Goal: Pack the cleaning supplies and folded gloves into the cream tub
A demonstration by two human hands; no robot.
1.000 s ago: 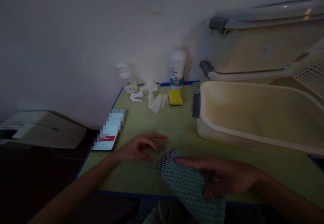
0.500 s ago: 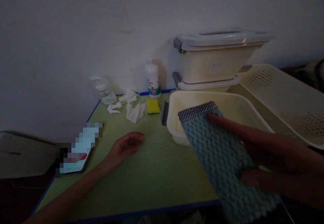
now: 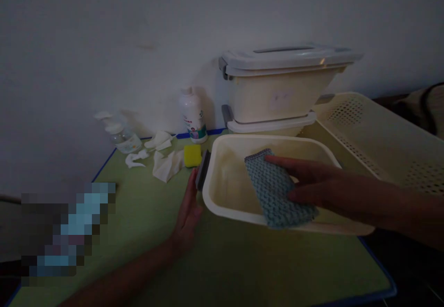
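My right hand (image 3: 312, 184) grips a blue-green cleaning cloth (image 3: 277, 191) with a bumpy weave and a dark checked end. The cloth is over the open cream plastic bin (image 3: 227, 212), and its lower end overlaps the near rim from my view. Whether it touches the bin I cannot tell. My left hand (image 3: 189, 214) is at the bin's left end, fingers stretched out along the grey side clip (image 3: 203, 170). Those fingertips seem to touch the clip or lie right beside it.
Behind the bin, lidded boxes (image 3: 274, 92) are stacked against the wall. A perforated white basket (image 3: 388, 136) lies to the right. Leftward are a yellow sponge (image 3: 192, 156), a white bottle (image 3: 193, 117), crumpled tissues (image 3: 169, 164), a pump bottle (image 3: 123, 136) and a blurred-out phone (image 3: 81, 219).
My left hand has moved from the tabletop to the bin's left end. My right hand has carried the cloth away from me, over the bin. The bin now sits nearer and turned slightly.
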